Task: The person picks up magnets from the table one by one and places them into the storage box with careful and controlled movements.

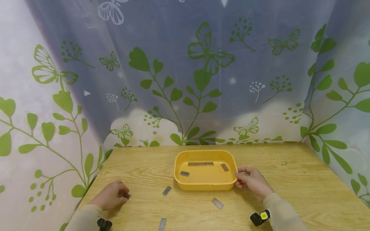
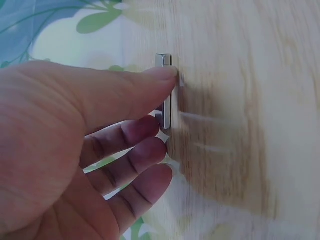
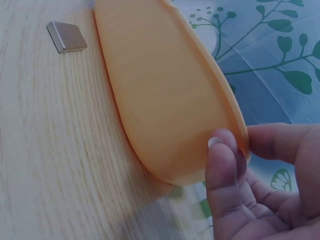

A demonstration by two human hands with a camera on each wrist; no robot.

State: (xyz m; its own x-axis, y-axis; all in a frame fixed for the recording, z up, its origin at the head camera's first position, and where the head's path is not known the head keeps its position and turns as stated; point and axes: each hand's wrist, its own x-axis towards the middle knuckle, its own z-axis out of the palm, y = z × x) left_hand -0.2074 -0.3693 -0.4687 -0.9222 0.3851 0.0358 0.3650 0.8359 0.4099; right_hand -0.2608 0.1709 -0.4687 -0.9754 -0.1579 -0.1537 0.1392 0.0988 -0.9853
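Note:
A yellow plastic tray stands mid-table with several small metal bars inside. My right hand grips its right rim, thumb over the edge and fingertips against the outer wall. My left hand is at the table's left and pinches a small metal bar between thumb and fingers; in the left wrist view the metal bar stands on edge just over the wood. More loose bars lie on the table: one left of the tray, one in front of it, one near the front edge.
The wooden table is walled by a curtain printed with leaves and butterflies at the back and both sides. A metal bar lies close to the tray's outer wall in the right wrist view. Wrist cameras sit on both forearms.

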